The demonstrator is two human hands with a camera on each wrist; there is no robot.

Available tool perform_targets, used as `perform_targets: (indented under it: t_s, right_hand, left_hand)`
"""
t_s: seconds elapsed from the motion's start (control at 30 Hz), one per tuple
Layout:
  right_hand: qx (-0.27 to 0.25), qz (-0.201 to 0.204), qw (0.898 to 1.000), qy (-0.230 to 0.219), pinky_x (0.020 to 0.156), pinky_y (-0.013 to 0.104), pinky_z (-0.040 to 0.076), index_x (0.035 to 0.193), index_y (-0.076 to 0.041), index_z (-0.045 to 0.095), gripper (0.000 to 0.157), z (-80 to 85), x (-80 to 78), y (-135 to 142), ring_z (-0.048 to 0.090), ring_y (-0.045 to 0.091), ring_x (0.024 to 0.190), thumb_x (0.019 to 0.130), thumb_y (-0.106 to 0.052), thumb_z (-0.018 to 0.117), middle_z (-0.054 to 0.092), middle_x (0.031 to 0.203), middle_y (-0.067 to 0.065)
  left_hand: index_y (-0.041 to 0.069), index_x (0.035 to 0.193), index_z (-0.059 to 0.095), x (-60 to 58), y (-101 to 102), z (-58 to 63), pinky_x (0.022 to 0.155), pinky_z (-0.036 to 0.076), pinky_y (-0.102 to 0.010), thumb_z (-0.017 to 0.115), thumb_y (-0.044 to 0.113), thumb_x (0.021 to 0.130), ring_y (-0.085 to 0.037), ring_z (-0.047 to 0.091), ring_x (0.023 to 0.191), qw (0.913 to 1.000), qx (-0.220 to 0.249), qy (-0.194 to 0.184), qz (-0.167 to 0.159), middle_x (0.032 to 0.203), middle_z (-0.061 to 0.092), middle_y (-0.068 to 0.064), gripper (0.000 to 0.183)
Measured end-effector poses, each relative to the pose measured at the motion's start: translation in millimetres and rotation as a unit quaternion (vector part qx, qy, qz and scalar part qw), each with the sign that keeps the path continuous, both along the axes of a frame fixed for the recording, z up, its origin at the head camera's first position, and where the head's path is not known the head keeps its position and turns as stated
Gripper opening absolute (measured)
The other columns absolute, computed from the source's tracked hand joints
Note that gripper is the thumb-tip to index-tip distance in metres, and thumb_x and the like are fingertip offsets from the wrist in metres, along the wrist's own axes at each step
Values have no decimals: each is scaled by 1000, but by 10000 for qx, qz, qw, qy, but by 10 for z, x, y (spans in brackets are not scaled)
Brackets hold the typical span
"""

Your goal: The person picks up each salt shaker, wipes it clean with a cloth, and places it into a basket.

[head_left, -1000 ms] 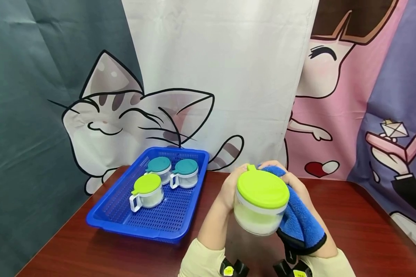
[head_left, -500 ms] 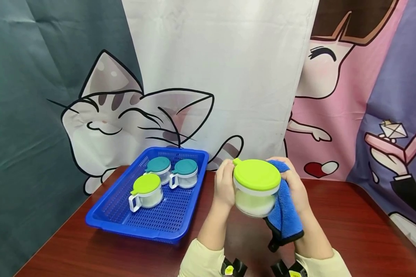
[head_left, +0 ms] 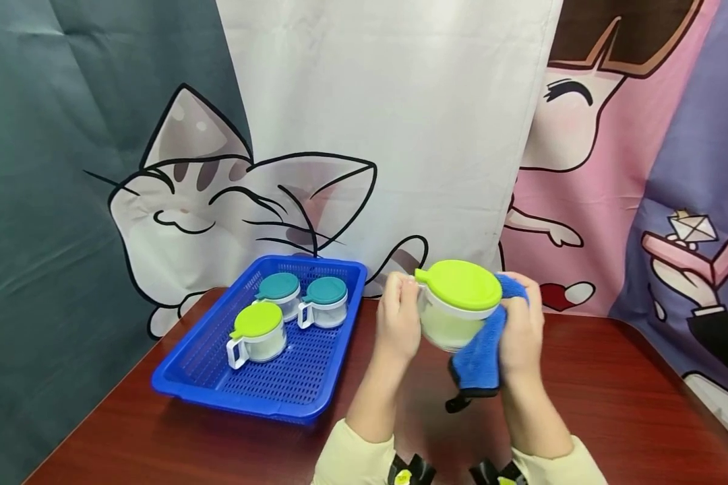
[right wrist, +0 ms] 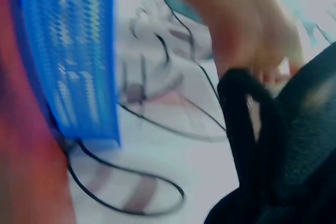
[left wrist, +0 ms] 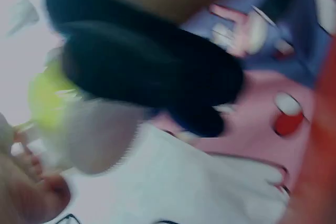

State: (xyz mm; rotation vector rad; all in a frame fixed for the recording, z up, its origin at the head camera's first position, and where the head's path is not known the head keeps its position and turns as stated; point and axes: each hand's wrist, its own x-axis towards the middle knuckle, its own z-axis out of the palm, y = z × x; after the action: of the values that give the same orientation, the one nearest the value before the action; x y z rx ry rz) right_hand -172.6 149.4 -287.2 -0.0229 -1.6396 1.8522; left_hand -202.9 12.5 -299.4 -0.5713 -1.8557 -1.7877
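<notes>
A clear condiment jar [head_left: 451, 325] with a lime-green lid and white rim is held up over the table, tilted slightly. My left hand [head_left: 398, 316] grips it by the handle on its left side, the fingers curled round and mostly covering that handle. On the jar's right side my right hand [head_left: 522, 333] grips a blue cloth [head_left: 480, 356] with black edging. The cloth lies against the jar's wall and its lower end hangs free with a black loop. In the left wrist view the cloth [left wrist: 152, 66] looks dark and blurred, overlapping the jar [left wrist: 102, 140].
A blue perforated basket [head_left: 236, 401] stands on the reddish-brown table [head_left: 594, 404] to the left. Inside are a green-lidded jar [head_left: 263, 345] and two teal-lidded jars, one at the back left [head_left: 280, 288], one at the back right [head_left: 326, 293]. A printed curtain [head_left: 388, 87] hangs behind.
Both hands have raised the jar and cloth away from me. The jar has turned so its handle side points left, and the right hand has shifted round its right side with the cloth.
</notes>
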Motion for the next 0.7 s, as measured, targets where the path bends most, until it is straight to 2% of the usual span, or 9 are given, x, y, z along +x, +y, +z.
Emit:
perform_targets:
  t_s: [0.03, 0.07, 0.1, 0.17, 0.3, 0.37, 0.43, 0.57, 0.7]
  right_hand:
    - [107, 0, 9999, -81, 72, 22, 39, 105, -14, 55, 30, 28, -8, 77, 49, 16, 88, 89, -5, 31, 53, 104, 2]
    - [241, 30, 9996, -157, 74, 20, 38, 106, -14, 55, 31, 53, -16, 157, 48, 14, 91, 90, -5, 30, 53, 105, -1]
    - [364, 85, 9990, -250, 75, 19, 37, 106, -15, 55, 31, 73, -19, 234, 48, 12, 92, 91, -6, 29, 52, 107, -2]
    - [492, 215, 9978, -399, 77, 18, 36, 107, -15, 55, 32, 93, -23, 364, 46, 10, 96, 92, -7, 28, 50, 110, -5]
    - [583, 252, 9960, -634, 78, 18, 35, 110, -17, 55, 32, 111, -4, 464, 45, 9, 98, 94, -11, 28, 49, 112, -7]
    - [455, 173, 9969, -614, 76, 18, 37, 110, -16, 54, 31, 116, -1, 456, 46, 11, 95, 93, -10, 28, 50, 111, -5]
    - [204, 84, 9982, -565, 70, 19, 40, 109, -15, 54, 31, 122, 5, 432, 47, 13, 88, 92, -9, 29, 50, 108, -2]
    - [-499, -99, 9984, -239, 59, 20, 41, 108, -12, 53, 29, 125, 17, 366, 45, 17, 74, 91, -7, 30, 49, 99, 5]
    - [-751, -341, 9965, 109, 54, 19, 39, 106, -11, 54, 29, 120, 18, 323, 43, 15, 64, 91, -6, 30, 49, 93, 7]
  left_hand:
    - [1, 87, 43, 23, -28, 38, 60, 39, -26, 34, 15, 98, -16, 46, 67, 9975, 12, -211, -678, 74, 45, -6, 20]
    - [-1, 87, 42, 42, -55, 70, 61, 38, -25, 32, 14, 99, -16, 45, 67, 9899, 51, -445, -1343, 75, 44, -7, 21]
    - [-2, 88, 41, 59, -81, 94, 61, 38, -24, 31, 14, 99, -15, 45, 66, 9780, 77, -683, -1971, 75, 43, -7, 23]
    - [-5, 88, 38, 81, -120, 113, 61, 38, -23, 28, 14, 100, -14, 45, 64, 9468, 92, -979, -3064, 76, 42, -6, 24]
    - [-11, 93, 36, 75, -144, 73, 67, 44, -24, 32, 15, 101, -13, 51, 70, 9003, 54, -979, -4241, 85, 44, -6, 27]
    - [-13, 96, 35, 59, -131, 47, 70, 45, -24, 34, 13, 101, -13, 53, 74, 8857, 37, -898, -4555, 89, 44, -7, 26]
    - [-13, 96, 35, 41, -108, 23, 70, 46, -23, 36, 8, 100, -13, 54, 74, 8804, 9, -736, -4684, 89, 45, -8, 22]
    - [-13, 98, 39, 23, -54, -4, 72, 47, -22, 40, -1, 97, -11, 57, 75, 8787, -65, -458, -4752, 88, 46, -12, 12]
    - [-13, 99, 43, 34, -32, -5, 73, 47, -23, 46, -7, 92, -11, 59, 77, 8794, -73, -271, -4752, 87, 47, -23, 9]
